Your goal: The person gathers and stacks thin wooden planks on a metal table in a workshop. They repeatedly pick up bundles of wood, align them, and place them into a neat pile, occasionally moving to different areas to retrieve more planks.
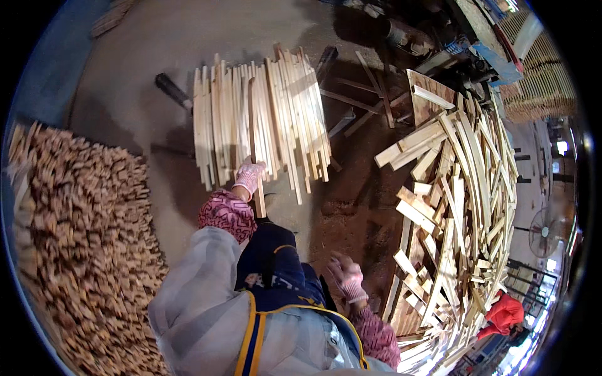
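My left hand [249,176], in a pinkish knit glove, is closed around a long, narrow wooden strip [253,119]. The strip's near end sticks out below my fingers, by my leg, and its far part lies over a layer of pale wooden strips [219,119] set side by side in front of me. My right hand [346,276], gloved the same way, hangs low beside my body with nothing in it. Its fingers are loosely bent and apart. Patterned pink sleeves cover both forearms.
A large heap of loose wooden pieces [451,213] fills the right side. Tightly stacked short wood [94,250] stands at the left. Dark supports [174,91] show beside the strip layer. A person in red [503,315] is at the far right, near a fan [544,232].
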Tool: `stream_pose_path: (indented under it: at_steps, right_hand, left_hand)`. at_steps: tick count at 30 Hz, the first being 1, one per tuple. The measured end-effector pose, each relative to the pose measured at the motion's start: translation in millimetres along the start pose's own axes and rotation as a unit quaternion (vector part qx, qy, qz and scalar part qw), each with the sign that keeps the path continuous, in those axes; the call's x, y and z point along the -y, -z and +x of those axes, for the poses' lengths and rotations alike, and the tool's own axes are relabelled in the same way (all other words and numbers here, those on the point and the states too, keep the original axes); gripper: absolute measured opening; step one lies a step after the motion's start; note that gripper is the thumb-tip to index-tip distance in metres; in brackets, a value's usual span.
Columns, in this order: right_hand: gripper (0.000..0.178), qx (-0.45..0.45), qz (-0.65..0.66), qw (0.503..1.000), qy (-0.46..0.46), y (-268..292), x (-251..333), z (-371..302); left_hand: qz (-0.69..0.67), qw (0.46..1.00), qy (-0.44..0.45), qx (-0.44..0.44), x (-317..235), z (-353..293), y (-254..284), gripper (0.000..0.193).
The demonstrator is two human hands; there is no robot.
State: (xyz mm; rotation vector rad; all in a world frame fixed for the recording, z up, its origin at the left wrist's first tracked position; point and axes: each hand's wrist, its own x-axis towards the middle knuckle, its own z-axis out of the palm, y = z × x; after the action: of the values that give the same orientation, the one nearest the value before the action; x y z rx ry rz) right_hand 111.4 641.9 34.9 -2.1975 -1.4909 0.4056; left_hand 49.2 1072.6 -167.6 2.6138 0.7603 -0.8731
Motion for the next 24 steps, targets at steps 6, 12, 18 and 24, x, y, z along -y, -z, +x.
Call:
stream_pose_path:
  at_steps: [6, 12, 18, 24]
  right_hand:
    - [0.043, 0.036, 0.221, 0.844, -0.488, -26.0, 14.6, 48.0]
    - [0.038, 0.111, 0.288, 0.834, -0.458, -24.6, 27.1, 155.9]
    - [0.038, 0.102, 0.252, 0.842, -0.466, -42.4, 6.6, 162.7]
    - [0.033, 0.064, 0.175, 0.912, -0.365, -45.2, -8.8, 157.0]
  left_hand:
    - [-0.486, 0.84, 0.238, 0.016, -15.6, 102.8, 89.5, 0.059]
    - [-0.427, 0.866, 0.231, 0.119, 10.1, 196.0, 5.8, 0.063]
    - [-0.537, 0.835, 0.114, -0.034, 29.3, 195.3, -5.5, 0.075]
    - [-0.445, 0.873, 0.176, 0.093, 13.9, 188.5, 75.7, 0.089]
